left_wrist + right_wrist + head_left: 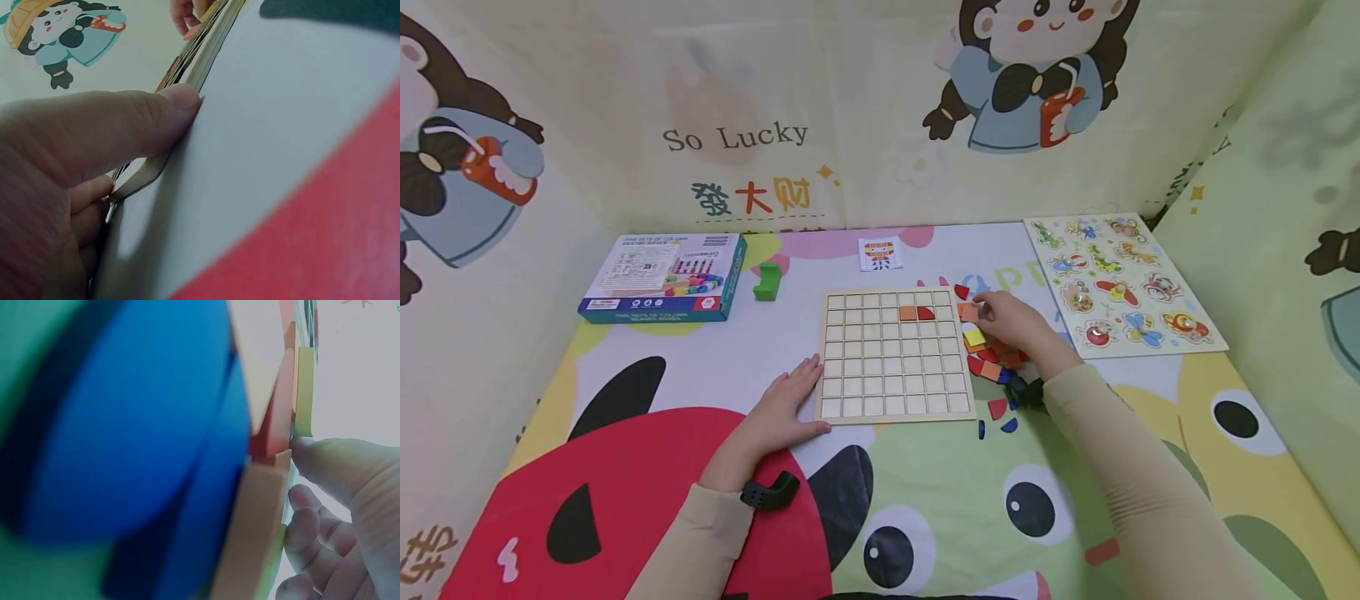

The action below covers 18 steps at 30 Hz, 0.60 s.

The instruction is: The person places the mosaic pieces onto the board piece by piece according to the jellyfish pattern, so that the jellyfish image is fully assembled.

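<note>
A wooden grid board point(895, 419) lies on the table, with one orange square tile point(907, 313) and one red quarter-round tile point(926, 313) in its cells. My left hand point(786, 408) rests at the board's left edge, its fingers extended and the thumb point(169, 112) against the near corner. Beyond the board's right edge, my right hand point(1011, 321) pinches an orange square tile point(967, 312) at its fingertips; its grip is partly hidden in the right wrist view. Under and around this hand lie loose tiles, including a yellow one point(974, 336) and blue ones point(144, 425).
A small pattern card point(880, 254) lies behind the board. To the left are a boxed set point(662, 279) and a green block point(767, 282). An insect picture board point(1123, 283) lies at the back right. Printed walls close off the back and sides.
</note>
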### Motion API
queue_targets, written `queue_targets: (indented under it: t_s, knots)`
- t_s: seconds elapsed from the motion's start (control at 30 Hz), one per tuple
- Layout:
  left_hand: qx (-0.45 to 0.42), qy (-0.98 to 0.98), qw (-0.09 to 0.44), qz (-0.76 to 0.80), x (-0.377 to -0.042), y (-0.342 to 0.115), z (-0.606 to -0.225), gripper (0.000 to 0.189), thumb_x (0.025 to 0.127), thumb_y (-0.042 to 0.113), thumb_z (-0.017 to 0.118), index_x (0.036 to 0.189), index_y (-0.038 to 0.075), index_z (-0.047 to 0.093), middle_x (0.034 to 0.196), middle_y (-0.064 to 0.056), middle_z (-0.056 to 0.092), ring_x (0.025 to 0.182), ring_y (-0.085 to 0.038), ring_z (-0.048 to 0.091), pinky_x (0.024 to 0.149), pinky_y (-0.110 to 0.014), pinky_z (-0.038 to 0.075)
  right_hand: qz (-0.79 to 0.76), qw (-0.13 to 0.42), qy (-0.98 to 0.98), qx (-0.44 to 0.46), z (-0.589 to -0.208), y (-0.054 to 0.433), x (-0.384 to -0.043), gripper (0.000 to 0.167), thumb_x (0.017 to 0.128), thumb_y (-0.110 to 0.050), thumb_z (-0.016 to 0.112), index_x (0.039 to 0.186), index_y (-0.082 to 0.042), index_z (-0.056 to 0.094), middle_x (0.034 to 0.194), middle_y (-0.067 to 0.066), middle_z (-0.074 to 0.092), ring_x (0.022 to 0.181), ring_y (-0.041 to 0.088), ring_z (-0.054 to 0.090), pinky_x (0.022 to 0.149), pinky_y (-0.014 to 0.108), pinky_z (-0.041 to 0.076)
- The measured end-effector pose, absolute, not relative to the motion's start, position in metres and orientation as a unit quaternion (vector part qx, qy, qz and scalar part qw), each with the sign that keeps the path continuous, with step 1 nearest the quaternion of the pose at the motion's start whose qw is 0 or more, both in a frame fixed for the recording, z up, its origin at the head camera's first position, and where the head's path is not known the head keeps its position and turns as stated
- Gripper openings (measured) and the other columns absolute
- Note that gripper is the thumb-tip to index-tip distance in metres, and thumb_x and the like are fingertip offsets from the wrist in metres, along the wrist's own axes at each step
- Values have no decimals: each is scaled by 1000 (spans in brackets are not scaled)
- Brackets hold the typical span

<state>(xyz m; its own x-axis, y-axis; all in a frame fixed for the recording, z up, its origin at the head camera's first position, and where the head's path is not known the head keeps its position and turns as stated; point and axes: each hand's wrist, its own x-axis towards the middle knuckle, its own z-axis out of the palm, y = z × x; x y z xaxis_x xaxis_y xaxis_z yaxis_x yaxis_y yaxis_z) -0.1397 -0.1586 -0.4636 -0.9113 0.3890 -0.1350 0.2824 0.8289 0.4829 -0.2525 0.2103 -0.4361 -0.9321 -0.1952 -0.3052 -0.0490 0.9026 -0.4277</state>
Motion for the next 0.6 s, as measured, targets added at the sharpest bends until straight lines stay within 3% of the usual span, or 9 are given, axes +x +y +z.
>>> queue_targets:
  t_s: [0.6]
  knots:
    - [179, 948, 117, 236, -140, -159, -464, 97, 67, 41, 74, 145, 13, 22, 153, -3, 18, 140, -24, 15, 111, -52, 15, -183, 146, 966, -106, -439, 209, -252, 37, 91, -22, 51, 127, -16, 51, 126, 15, 44, 107, 31, 47, 93, 49, 42]
